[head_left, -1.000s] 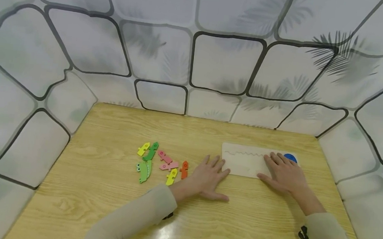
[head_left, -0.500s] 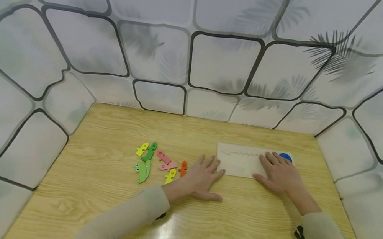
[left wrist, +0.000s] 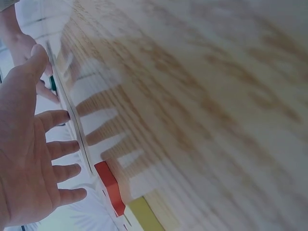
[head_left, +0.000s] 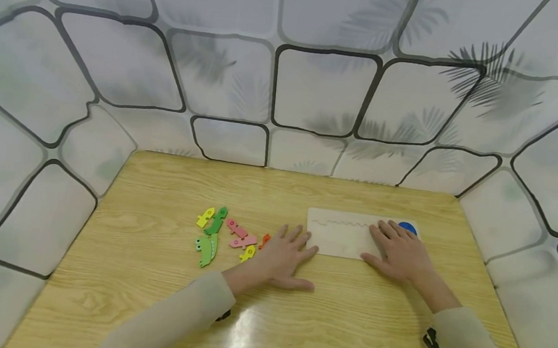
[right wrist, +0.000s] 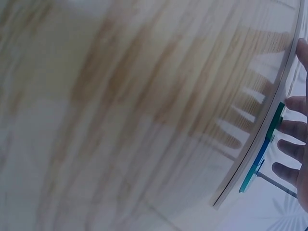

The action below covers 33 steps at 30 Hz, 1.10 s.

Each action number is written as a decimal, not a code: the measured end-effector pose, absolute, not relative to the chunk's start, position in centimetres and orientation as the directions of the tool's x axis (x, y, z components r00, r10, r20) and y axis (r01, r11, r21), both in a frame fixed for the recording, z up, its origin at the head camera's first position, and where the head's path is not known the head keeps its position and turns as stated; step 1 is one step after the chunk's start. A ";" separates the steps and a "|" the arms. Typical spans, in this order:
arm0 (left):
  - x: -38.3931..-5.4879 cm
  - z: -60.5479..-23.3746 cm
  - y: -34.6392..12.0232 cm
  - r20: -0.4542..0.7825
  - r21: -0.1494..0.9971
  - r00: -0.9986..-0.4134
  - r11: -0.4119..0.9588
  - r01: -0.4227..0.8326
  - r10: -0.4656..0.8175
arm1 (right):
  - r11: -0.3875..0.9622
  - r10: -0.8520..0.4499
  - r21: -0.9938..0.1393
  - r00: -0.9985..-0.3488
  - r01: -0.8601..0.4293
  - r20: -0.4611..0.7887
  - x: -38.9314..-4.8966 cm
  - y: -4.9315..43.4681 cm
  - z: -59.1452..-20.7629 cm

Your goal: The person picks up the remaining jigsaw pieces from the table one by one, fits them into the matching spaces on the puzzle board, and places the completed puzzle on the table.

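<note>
A pale rectangular puzzle board (head_left: 335, 244) with a wavy recess lies flat on the table, right of centre. My right hand (head_left: 399, 255) is over its right part, fingers extended, partly covering a blue rounded piece (head_left: 407, 228). In the right wrist view, a green piece (right wrist: 275, 121) stands slightly proud of the board beside those fingers. My left hand (head_left: 282, 259) is spread palm down, fingertips at the board's left edge, with nothing gripped. Under its wrist side, an orange-red piece (head_left: 263, 241) is partly hidden; it shows as a red block (left wrist: 110, 187) in the left wrist view.
Left of the left hand lie loose wooden puzzle pieces: a green crocodile head (head_left: 208, 250), a dark green piece (head_left: 216, 221), pink pieces (head_left: 243, 242) and yellow ones (head_left: 206, 217). The wood-grain table (head_left: 146, 295) meets patterned walls (head_left: 231, 141) at the back and sides.
The board has slid left, and both hands have moved left along with it. My left hand now covers more of the orange-red piece. The head view has also shifted slightly.
</note>
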<state>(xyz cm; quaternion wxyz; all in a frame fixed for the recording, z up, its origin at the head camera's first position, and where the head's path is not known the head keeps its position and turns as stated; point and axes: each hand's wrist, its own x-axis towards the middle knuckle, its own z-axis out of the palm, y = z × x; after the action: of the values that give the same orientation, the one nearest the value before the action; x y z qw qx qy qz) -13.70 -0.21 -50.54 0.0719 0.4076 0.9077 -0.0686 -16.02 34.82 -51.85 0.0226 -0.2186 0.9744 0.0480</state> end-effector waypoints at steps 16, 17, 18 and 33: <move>-13.6 -50.3 -1.2 -0.187 -0.060 -0.666 0.669 0.741 0.722 | 0.895 -0.433 0.086 -0.899 -0.437 -0.065 -15.9 33.8 -51.6; -13.6 -50.2 -1.3 -0.189 -0.060 -0.668 0.670 0.740 0.720 | 0.895 -0.433 0.087 -0.899 -0.437 -0.066 -15.9 33.8 -51.6; -13.5 -50.2 -1.3 -0.190 -0.060 -0.669 0.672 0.738 0.719 | 0.894 -0.435 0.086 -0.898 -0.439 -0.065 -15.9 33.7 -51.7; -12.9 -50.1 -2.2 -0.166 -0.044 -0.676 0.679 0.733 0.718 | 0.888 -0.450 0.083 -0.891 -0.453 -0.058 -15.4 32.8 -51.6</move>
<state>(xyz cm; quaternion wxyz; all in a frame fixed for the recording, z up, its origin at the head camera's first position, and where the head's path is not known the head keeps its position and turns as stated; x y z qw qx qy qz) -12.90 -2.25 -50.08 0.0677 0.3969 0.9138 -0.0533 -15.41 32.76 -51.60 0.0186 -0.2323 0.9713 0.0471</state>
